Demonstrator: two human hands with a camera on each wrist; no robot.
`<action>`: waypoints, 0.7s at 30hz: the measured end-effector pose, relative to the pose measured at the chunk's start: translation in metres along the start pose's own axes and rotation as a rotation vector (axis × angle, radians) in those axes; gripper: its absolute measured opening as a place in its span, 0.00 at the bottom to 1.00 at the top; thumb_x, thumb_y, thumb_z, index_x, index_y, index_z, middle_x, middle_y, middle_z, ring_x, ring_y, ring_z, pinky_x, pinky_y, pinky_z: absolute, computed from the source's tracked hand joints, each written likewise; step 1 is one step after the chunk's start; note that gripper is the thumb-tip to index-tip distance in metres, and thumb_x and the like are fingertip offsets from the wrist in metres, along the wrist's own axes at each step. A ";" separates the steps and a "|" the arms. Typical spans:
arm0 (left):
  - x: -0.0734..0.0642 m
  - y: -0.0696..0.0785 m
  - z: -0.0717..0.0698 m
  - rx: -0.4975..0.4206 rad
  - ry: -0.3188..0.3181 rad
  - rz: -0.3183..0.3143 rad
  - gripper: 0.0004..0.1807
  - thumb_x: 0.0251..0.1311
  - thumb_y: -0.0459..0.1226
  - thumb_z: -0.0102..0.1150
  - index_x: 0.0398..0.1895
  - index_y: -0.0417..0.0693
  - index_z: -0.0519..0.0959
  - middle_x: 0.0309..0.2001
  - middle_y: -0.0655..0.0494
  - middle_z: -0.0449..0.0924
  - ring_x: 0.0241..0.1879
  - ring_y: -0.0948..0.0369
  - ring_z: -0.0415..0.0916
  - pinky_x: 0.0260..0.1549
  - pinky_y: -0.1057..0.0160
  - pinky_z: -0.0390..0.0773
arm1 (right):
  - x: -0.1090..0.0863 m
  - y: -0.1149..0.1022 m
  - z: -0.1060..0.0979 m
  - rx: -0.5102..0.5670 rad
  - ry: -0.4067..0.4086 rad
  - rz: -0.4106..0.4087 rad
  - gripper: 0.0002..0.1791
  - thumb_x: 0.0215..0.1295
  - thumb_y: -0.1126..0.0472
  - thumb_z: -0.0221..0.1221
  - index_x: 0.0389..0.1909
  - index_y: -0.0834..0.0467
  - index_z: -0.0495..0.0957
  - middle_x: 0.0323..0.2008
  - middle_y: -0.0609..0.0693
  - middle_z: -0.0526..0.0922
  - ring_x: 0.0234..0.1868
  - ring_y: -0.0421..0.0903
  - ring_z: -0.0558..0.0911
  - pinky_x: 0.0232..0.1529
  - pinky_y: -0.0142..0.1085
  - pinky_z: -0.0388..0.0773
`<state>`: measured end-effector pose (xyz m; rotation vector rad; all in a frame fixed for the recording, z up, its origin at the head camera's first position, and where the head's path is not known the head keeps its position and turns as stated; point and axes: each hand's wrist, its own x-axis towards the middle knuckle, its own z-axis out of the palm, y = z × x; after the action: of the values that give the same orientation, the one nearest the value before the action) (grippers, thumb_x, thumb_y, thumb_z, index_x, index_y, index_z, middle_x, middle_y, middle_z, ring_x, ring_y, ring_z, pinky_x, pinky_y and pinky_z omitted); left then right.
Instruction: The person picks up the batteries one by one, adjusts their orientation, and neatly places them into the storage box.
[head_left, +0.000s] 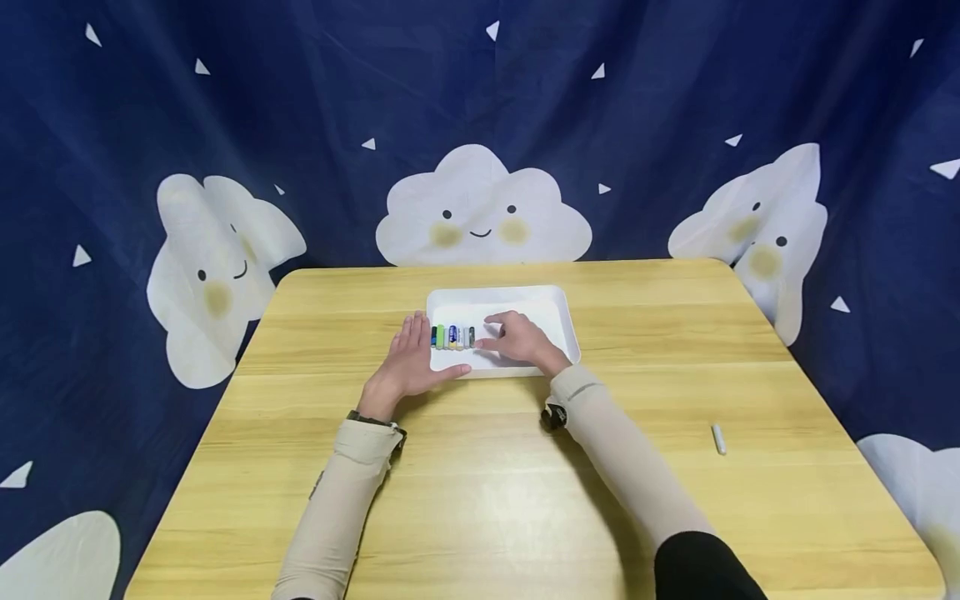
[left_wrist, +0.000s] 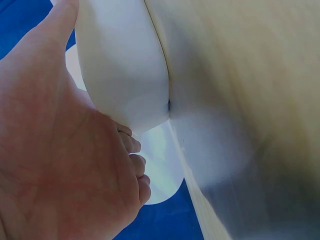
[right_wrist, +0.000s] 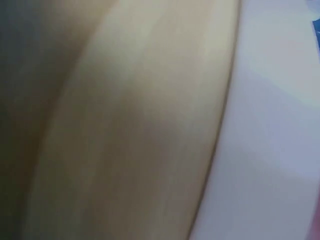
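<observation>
A white tray (head_left: 525,302) lies on the table, with a row of several small batteries (head_left: 453,337) side by side in its left part. Straight-fingered, my left hand (head_left: 411,367) lies along the tray's left edge, its thumb stretched over the near rim. The left wrist view shows that palm (left_wrist: 65,155) against the tray's outer wall (left_wrist: 125,60). Inside the tray, my right hand (head_left: 522,338) has thumb and index finger apart, the thumb tip close to the row's right end. Whether it touches the last battery is unclear. The right wrist view catches the tray wall (right_wrist: 260,130), blurred.
A single pale cylinder (head_left: 718,439), like a battery, lies on the wooden table (head_left: 480,500) to the right of my right forearm. Behind the table hangs a dark blue curtain (head_left: 480,100) with white clouds.
</observation>
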<state>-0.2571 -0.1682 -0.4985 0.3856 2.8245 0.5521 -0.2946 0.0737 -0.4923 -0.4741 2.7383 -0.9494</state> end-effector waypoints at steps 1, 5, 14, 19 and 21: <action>0.001 0.000 0.000 -0.001 -0.002 -0.001 0.72 0.58 0.77 0.51 0.83 0.36 0.31 0.84 0.38 0.24 0.85 0.42 0.25 0.82 0.39 0.40 | -0.004 0.001 -0.003 0.011 0.006 0.004 0.34 0.67 0.47 0.68 0.69 0.59 0.76 0.50 0.60 0.89 0.41 0.48 0.85 0.43 0.39 0.83; 0.000 0.001 0.000 0.003 -0.006 -0.004 0.72 0.57 0.77 0.51 0.83 0.37 0.30 0.84 0.38 0.24 0.85 0.44 0.23 0.83 0.41 0.38 | -0.020 0.008 -0.017 0.055 0.039 -0.002 0.30 0.71 0.48 0.64 0.66 0.62 0.77 0.37 0.58 0.89 0.29 0.43 0.79 0.31 0.33 0.77; -0.006 0.004 -0.004 -0.017 0.003 0.005 0.72 0.58 0.76 0.52 0.83 0.36 0.31 0.84 0.40 0.21 0.84 0.44 0.22 0.83 0.41 0.36 | -0.076 0.027 -0.068 0.081 0.129 -0.039 0.21 0.73 0.53 0.62 0.54 0.66 0.84 0.21 0.53 0.80 0.19 0.39 0.71 0.23 0.33 0.69; -0.006 0.004 -0.004 -0.022 0.001 0.006 0.72 0.57 0.76 0.53 0.83 0.37 0.31 0.84 0.39 0.23 0.85 0.44 0.22 0.83 0.41 0.37 | -0.118 0.049 -0.093 0.050 0.167 0.004 0.16 0.73 0.54 0.63 0.47 0.63 0.85 0.19 0.48 0.76 0.19 0.38 0.70 0.22 0.33 0.70; -0.006 0.004 -0.003 -0.022 0.008 0.009 0.71 0.57 0.75 0.53 0.83 0.36 0.32 0.85 0.38 0.25 0.85 0.43 0.23 0.82 0.40 0.39 | -0.134 0.060 -0.102 0.027 0.179 0.021 0.15 0.73 0.54 0.63 0.45 0.63 0.85 0.19 0.48 0.76 0.19 0.38 0.70 0.23 0.33 0.69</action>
<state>-0.2517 -0.1676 -0.4927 0.3935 2.8229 0.5869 -0.2141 0.2243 -0.4399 -0.3713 2.8779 -1.0703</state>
